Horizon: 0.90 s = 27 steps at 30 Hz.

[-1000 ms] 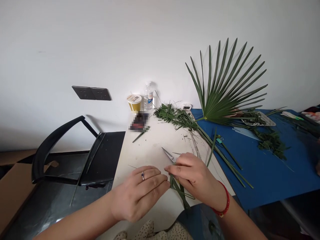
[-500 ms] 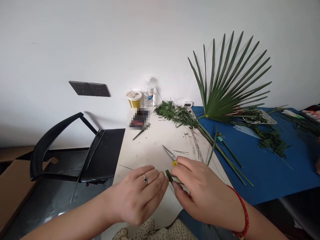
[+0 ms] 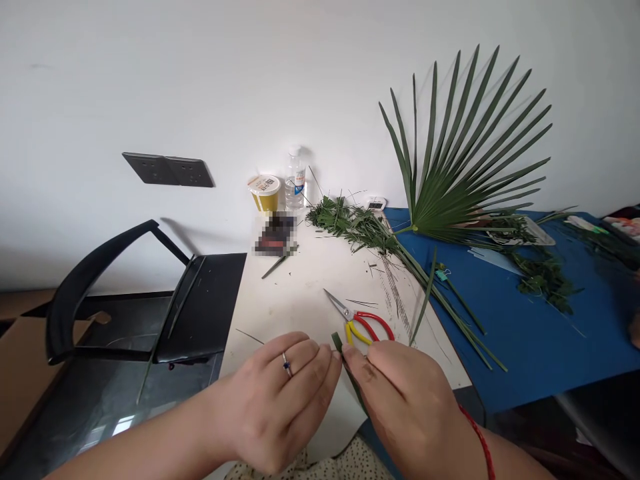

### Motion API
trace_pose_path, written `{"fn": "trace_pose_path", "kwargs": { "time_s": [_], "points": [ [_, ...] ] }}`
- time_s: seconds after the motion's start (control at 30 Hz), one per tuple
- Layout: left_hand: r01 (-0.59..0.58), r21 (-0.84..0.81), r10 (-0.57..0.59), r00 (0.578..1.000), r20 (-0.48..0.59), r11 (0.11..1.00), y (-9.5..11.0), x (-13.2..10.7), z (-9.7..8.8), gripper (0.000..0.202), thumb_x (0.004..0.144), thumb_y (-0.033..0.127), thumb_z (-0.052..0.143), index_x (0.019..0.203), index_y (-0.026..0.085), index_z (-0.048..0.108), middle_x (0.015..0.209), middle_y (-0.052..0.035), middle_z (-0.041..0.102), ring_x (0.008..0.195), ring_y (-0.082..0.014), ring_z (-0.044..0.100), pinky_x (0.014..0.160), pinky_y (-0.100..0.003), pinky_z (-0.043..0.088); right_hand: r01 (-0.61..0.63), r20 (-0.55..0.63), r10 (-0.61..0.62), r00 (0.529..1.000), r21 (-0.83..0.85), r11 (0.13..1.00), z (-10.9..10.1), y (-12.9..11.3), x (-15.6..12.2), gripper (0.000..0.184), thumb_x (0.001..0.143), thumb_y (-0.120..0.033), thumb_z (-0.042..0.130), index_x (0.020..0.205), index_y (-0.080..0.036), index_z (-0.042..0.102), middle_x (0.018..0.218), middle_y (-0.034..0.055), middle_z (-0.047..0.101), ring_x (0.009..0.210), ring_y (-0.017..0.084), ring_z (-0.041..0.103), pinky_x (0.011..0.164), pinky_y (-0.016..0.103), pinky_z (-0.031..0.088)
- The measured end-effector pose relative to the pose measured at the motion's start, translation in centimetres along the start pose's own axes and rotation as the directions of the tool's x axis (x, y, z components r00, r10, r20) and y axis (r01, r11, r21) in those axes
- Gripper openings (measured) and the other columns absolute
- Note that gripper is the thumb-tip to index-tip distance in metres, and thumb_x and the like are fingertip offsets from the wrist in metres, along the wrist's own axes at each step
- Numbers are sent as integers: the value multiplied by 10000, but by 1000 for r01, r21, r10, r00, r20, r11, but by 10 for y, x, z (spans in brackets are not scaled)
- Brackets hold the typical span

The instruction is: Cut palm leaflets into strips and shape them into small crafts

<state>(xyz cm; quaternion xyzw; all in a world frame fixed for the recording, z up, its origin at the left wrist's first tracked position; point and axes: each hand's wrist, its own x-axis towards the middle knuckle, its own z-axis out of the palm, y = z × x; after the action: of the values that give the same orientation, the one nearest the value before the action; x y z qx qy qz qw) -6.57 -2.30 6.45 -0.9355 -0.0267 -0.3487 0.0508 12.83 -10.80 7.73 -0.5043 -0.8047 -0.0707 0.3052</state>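
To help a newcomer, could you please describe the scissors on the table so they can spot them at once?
On the white table, find the person's right hand. Just beyond it lie the scissors, set apart by red and yellow handles.

- Narrow green palm-leaf strip [image 3: 338, 344], gripped by the right hand [image 3: 403, 407], tip upright beside the left hand [image 3: 280, 400]
- Red-and-yellow-handled scissors [image 3: 360, 327], blades closed, lying just beyond the right hand

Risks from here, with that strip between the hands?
The narrow palm-leaf strip between the left hand and right hand looks thin, so it might slip or split. The scissors lie just beyond the right hand, where they could get knocked.
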Motion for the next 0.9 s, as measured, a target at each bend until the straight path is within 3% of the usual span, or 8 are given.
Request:
{"fn": "trace_pose_path", "kwargs": {
  "time_s": [0.17,0.27,0.43,0.57,0.73,0.9],
  "points": [
    [-2,-24,2,1000,-17,1000,0,-1,3,349,893,45,389,1048,-19,695,942,-163,726,843,-242,654,727,-398,597,-240,44,236,971,118,964,3,-5,0,418,984,-114,481,575,-193,445,545,-31,352,510,117,340,505,332,228],
    [-10,-30,8,999,-41,1000,0,-4,6,340,877,46,400,1030,-12,697,917,-168,717,842,-254,648,701,-410,594,-277,70,269,960,157,948,4,-4,-1,427,982,-131,486,577,-196,369,552,-45,318,499,101,316,508,322,226],
    [-23,-39,21,998,-51,999,1,-3,6,321,869,45,431,1046,-1,695,926,-176,708,847,-255,645,684,-413,594,-169,178,138,974,170,971,-4,4,0,391,981,-92,434,603,-191,431,582,-33,330,528,118,301,512,337,195],
    [-35,-72,37,999,23,997,0,5,1,294,884,51,448,1038,8,695,857,-158,707,783,-234,645,670,-410,600,-91,259,64,964,94,991,-11,9,2,344,970,-72,435,653,-169,528,595,-18,382,536,126,302,503,335,179],
    [-28,-97,36,996,83,995,0,12,-3,274,901,40,446,1022,30,692,788,-128,700,751,-216,648,667,-399,608,-128,227,95,969,134,983,-8,8,-1,388,990,-100,416,615,-187,469,584,-19,391,539,128,321,511,333,210],
    [13,-126,-3,997,77,992,1,13,-7,266,913,35,456,1040,90,683,841,-113,710,778,-204,649,724,-398,612,43,230,-55,972,61,997,-10,11,-2,362,981,-76,413,671,-167,576,597,18,479,581,162,387,536,350,223]
  ]
}}
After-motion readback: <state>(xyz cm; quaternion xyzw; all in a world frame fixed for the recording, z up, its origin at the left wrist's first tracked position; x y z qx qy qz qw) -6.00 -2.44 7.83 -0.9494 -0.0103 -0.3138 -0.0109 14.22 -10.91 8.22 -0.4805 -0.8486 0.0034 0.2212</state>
